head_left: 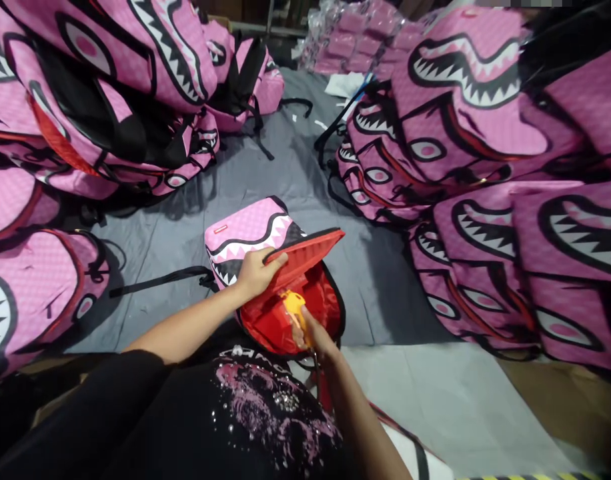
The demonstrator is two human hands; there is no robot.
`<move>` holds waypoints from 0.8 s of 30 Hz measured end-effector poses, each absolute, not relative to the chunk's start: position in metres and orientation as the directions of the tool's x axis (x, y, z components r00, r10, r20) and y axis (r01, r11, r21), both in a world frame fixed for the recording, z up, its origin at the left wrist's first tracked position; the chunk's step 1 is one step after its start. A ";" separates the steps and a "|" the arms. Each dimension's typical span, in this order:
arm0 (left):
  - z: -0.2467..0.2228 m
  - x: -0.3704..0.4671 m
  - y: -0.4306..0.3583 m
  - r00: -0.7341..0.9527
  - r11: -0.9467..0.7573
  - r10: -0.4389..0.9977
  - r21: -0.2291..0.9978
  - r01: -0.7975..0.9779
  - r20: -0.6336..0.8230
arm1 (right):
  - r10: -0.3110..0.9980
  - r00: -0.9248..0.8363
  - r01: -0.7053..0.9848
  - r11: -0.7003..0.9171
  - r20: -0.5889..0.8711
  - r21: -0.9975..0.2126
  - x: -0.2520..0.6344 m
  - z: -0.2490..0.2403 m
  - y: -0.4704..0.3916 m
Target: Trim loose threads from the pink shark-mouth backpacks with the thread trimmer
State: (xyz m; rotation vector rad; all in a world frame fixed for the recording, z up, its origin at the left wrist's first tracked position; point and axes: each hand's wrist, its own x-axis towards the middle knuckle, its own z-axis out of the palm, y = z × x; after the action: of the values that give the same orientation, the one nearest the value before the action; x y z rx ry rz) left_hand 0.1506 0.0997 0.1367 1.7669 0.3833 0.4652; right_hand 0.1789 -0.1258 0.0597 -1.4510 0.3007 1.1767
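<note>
A pink backpack (243, 227) with a shark-mouth print lies on the grey-covered table in front of me, unzipped so that its red lining (330, 300) shows. My left hand (258, 273) pinches the edge of the opened red-lined flap (305, 257) and holds it up. Inside the opening, my right hand (308, 330) is wrapped around a yellow plastic hand tool (294, 303). The tool's exact kind is unclear, as fingers cover part of it. A black strap (160, 280) trails leftward from the backpack.
Similar pink backpacks are heaped on the left (130, 113) and stacked on the right (465, 133). Pink items in clear plastic wrapping (360, 37) lie at the far end. The grey table cover (275, 160) runs between the piles, and a pale sheet (435, 400) lies at the near right.
</note>
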 end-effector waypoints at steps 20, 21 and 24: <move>0.148 0.176 0.118 0.921 -0.213 0.371 0.976 -0.040 0.118 | 0.762 0.275 -0.961 0.205 -0.586 -0.185 0.136 -0.017 -0.138; 0.148 0.176 0.116 0.929 -0.227 0.349 0.973 -0.048 0.127 | 0.761 0.274 -0.961 0.198 -0.588 -0.192 0.135 -0.017 -0.137; 0.152 0.175 0.111 0.929 -0.260 0.336 0.964 -0.064 0.152 | 0.745 0.308 -0.950 0.211 -0.592 -0.229 0.134 -0.018 -0.135</move>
State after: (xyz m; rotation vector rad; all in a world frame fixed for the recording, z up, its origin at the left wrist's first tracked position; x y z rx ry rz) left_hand 0.1754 0.1107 0.1517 1.7977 0.2031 0.3850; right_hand 0.1340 -0.1352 -0.0180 -0.6207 0.3926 1.2202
